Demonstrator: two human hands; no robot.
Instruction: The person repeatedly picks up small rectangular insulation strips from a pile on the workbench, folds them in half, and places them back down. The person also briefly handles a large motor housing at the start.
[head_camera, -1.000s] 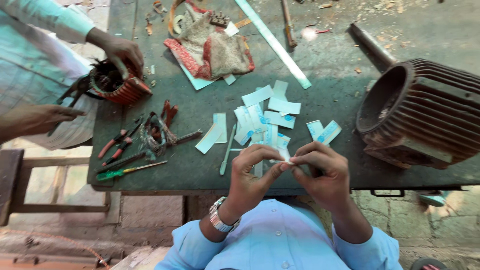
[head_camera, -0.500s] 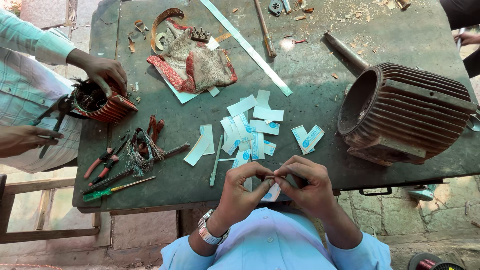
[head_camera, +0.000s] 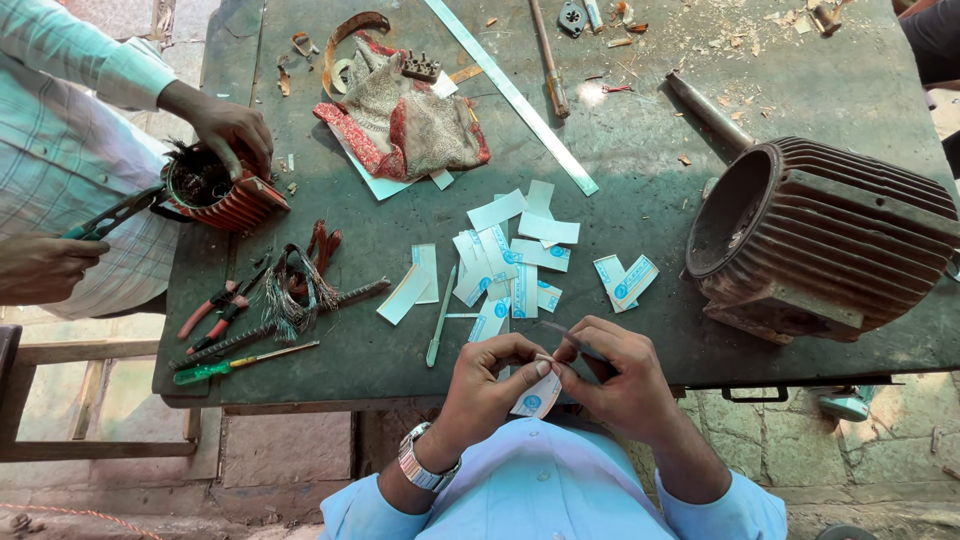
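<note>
My left hand (head_camera: 490, 385) and my right hand (head_camera: 615, 375) meet at the near edge of the green workbench (head_camera: 640, 200). Both pinch one small white paper strip (head_camera: 538, 396) with a blue mark, held between the fingertips. My left wrist wears a metal watch (head_camera: 420, 468). Just beyond my hands lies a loose pile of similar white strips (head_camera: 515, 262) on the bench. Two more strips (head_camera: 623, 280) lie apart to the right of the pile.
A big ribbed motor housing (head_camera: 825, 240) sits at the right. Pliers (head_camera: 215, 310), a green screwdriver (head_camera: 240, 362), a copper wire bundle (head_camera: 295, 285) and a patterned cloth (head_camera: 405, 115) lie at left and centre. Another person's hand (head_camera: 232, 130) holds a small stator (head_camera: 215, 190) at the left edge.
My hands have stayed together on the strip while my view shifted. The other person's hand stays on the small stator.
</note>
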